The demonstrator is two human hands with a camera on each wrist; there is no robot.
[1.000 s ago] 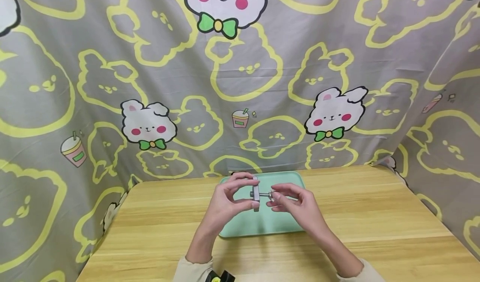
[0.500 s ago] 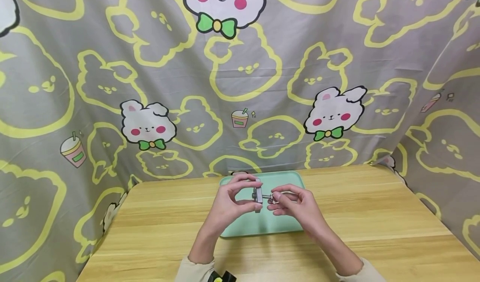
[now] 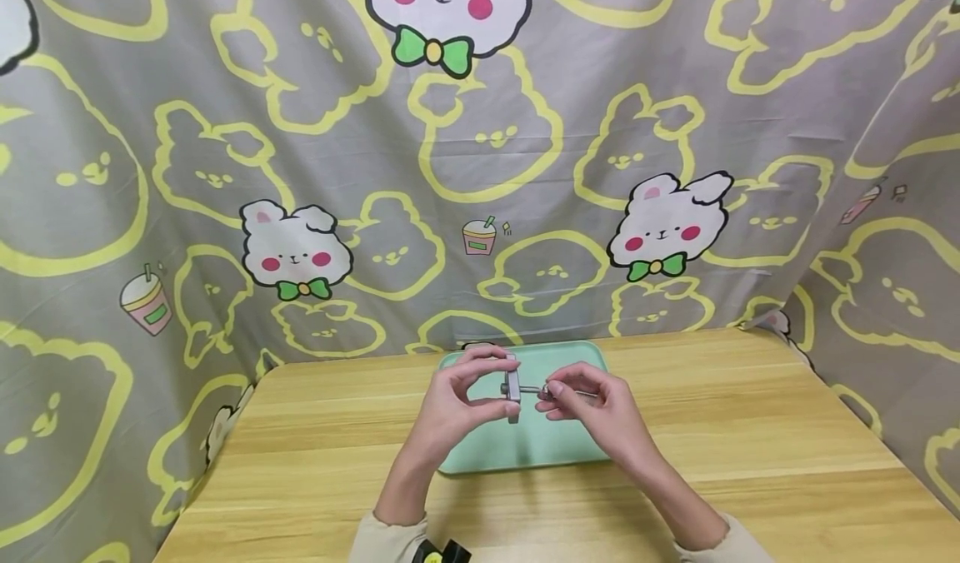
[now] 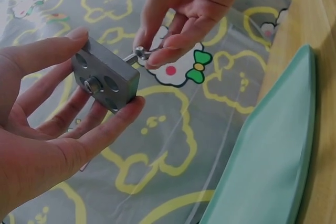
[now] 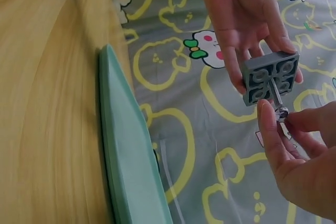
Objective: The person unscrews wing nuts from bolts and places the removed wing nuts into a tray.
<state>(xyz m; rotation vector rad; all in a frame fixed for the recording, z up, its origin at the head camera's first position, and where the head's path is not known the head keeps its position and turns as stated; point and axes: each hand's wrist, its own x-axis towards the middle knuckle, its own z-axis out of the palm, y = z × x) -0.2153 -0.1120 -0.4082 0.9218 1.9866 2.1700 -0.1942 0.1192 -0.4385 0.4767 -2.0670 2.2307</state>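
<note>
A grey square block (image 4: 105,74) with several round holes stands on edge above the tray. My left hand (image 3: 446,405) grips it by opposite edges between thumb and fingers. A thin metal rod (image 5: 276,93) sticks out of the block's middle towards the right hand. On the block's other face, a round bolt end (image 4: 93,84) shows at the centre. My right hand (image 3: 588,401) pinches the rod's shiny rounded head (image 5: 282,113) between thumb and fingertips. A thin bar seems to run out from that head, partly hidden by the fingers.
Under the hands a mint-green tray (image 3: 487,455) lies on the wooden table (image 3: 315,438). Behind and at both sides hangs a grey curtain (image 3: 420,271) with yellow outlines and white cartoon animals. A black and yellow device (image 3: 442,553) sits at the left sleeve.
The block tilted slightly and turned back, staying in the left hand. The right fingers have shifted around the rod's head, and its thin bar now points right.
</note>
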